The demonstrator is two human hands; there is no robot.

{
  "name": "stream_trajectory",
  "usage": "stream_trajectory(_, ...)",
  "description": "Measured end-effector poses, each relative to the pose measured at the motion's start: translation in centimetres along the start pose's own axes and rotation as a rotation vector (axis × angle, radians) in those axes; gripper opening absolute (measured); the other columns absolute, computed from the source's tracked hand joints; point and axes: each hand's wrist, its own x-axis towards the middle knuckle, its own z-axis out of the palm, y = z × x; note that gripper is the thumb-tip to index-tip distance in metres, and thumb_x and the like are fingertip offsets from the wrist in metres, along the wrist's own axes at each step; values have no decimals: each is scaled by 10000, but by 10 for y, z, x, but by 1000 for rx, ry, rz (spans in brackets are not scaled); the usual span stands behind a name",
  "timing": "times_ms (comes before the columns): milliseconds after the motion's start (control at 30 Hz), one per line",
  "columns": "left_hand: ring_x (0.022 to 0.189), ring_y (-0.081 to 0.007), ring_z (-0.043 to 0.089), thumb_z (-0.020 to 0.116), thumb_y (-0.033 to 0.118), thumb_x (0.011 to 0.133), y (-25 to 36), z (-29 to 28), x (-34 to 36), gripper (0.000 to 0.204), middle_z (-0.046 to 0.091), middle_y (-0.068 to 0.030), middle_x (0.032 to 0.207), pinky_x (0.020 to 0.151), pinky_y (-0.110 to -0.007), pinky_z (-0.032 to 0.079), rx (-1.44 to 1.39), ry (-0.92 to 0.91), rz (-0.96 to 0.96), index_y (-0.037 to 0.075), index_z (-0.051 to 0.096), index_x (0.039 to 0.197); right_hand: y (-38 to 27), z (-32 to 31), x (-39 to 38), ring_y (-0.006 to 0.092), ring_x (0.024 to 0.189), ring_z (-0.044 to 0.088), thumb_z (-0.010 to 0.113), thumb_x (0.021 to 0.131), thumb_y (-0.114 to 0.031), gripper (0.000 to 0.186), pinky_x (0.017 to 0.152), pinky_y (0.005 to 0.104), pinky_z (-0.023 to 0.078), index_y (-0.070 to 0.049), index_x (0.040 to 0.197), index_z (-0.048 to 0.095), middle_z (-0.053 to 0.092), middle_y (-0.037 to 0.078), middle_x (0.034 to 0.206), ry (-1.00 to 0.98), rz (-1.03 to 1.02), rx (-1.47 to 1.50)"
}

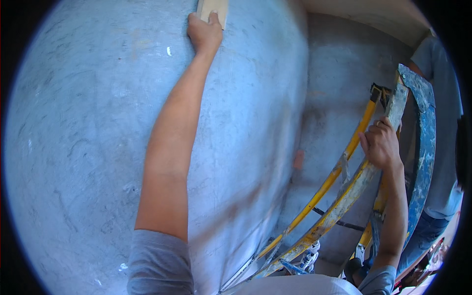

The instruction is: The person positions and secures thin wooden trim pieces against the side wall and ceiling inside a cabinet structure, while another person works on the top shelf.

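My left arm stretches up along the grey-blue plastered wall [93, 147]. At its end my left hand [204, 33] is closed on a flat pale wooden block [214, 11], which lies close to the wall surface; its upper part runs out of the picture. On the right, my right hand [382, 145] wraps round the side rail of a paint-splattered stepladder [346, 196], just below its top. That rail is yellow lower down and smeared with grey-white near the hand. The fingers are partly hidden behind the rail.
Beside my right hand stands a blue, paint-stained ladder rail [424, 147]. A second yellow rail [334, 174] runs nearer the wall corner. Another person in a grey shirt [445, 123] and jeans stands at the far right. The ceiling [368, 14] meets the wall above.
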Motion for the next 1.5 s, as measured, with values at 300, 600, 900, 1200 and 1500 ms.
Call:
stream_trajectory(300, 1114, -464, 636, 697, 546, 865, -93, 0, 69, 748, 656, -332, 1173, 984, -476, 488, 295, -3, 90, -118, 619, 1200, -8, 15, 16, 224, 827, 658, 557, 998, -349, 476, 932, 356, 434, -91, 629, 711, 705, 50, 720, -53, -73, -57)
stream_trajectory(600, 1066, -433, 663, 616, 605, 905, -76, 21, 42, 719, 691, -288, 1110, 939, -448, 505, 321, -7, 39, -64, 663, 1162, 6, 6, 3, 234, 790, 669, 532, 1014, -344, 507, 940, 341, 428, -79, 625, 719, 694, 43, 683, -41, -78, -43)
stream_trajectory(900, 1010, -419, 684, 633, 570, 913, -78, 20, 39, 682, 703, -282, 1063, 908, -446, 518, 282, 17, 65, -71, 665, 1144, 5, 5, 5, 237, 819, 672, 525, 1018, -365, 512, 966, 348, 425, -77, 648, 731, 707, 50, 709, -61, -73, -51)
stream_trajectory(1200, 956, -433, 690, 697, 515, 878, -73, 15, 36, 643, 704, -289, 1021, 875, -474, 527, 297, 73, 113, -89, 660, 1096, -20, -2, 18, 246, 866, 682, 540, 1015, -360, 476, 1001, 363, 407, -64, 687, 718, 723, 115, 789, -296, 105, -165)
stream_trajectory(1500, 924, -461, 687, 747, 372, 862, -23, 7, 13, 507, 700, -286, 992, 844, -486, 538, 115, 44, 52, -84, 628, 1049, -88, -16, 117, 382, 931, 689, 628, 968, -303, 316, 815, 473, 543, -10, 1087, 625, 703, 217, 982, 170, -110, 717)
